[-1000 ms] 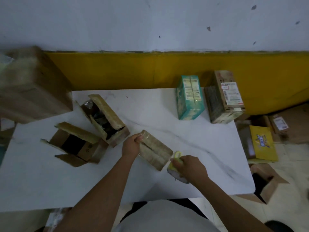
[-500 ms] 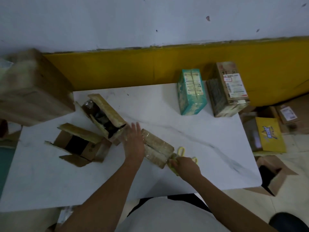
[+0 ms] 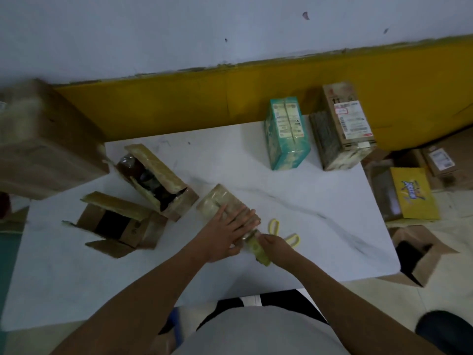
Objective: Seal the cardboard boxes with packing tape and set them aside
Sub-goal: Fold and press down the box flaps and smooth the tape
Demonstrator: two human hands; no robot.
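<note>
Sealing looked to be the step in hand. Nearest the camera, low in the centre of the frame, the right hand (image 3: 275, 245) had its fingers curled round a yellowish roll of packing tape (image 3: 257, 249), held against the near end of a small brown cardboard box (image 3: 217, 201) already glossy with tape. The left hand (image 3: 225, 234) lay flat on top of that box, fingers straight and spread, pressing it to the white marble-patterned counter (image 3: 320, 247). Just right of the hands lay a pair of yellow-handled scissors (image 3: 294, 239), untouched.

Whether the strip had been cut could not be told. The next move probably called for freeing the tape, perhaps with the scissors, smoothing the end down, then shifting the box aside.

Further left stood two open brown cartons, the lower one (image 3: 120, 224) with flaps splayed and the long one (image 3: 158, 180) showing dark contents; both looked unsealed. At the upper right of the counter stood a teal printed box (image 3: 286, 134) and a brown labelled box (image 3: 343, 126), seemingly set aside.
</note>
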